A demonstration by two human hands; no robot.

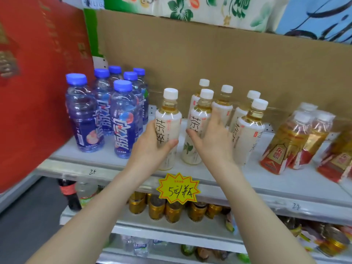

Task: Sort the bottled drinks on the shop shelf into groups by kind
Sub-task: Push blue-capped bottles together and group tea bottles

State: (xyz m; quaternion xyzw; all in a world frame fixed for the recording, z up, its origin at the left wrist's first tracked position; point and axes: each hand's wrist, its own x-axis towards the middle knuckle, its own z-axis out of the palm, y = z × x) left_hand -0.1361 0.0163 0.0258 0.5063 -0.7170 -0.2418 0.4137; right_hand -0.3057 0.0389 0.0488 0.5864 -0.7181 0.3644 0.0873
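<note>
— Forearms filled the foreground, both hands up at the shelf [276,180]. What stood where, from the left?

— Blue-capped bottles [122,119] were grouped at the left end. Just right of them, the left hand [150,149] had its fingers and thumb clamped round a white-labelled tea bottle [168,119] at the shelf's front edge, apart from its kind. Whether it rested there or was just lifted could not be told. The right hand [213,141] clasped the second tea bottle [198,119], thumb on the label and fingers wrapped behind it. This bottle stood against the other tea bottles [249,126]. Gold-labelled bottles [285,145] stood at the far right.

— How was the step best done?

— As I judged it, the stray bottle needed to go rightward until it touched the tea cluster. It should have been kept upright and low, held at mid-body so so tall a bottle could not tip. The right hand should have steadied its bottle so the row behind it stayed standing. A clear gap was best left between the tea and the blue group.
</note>
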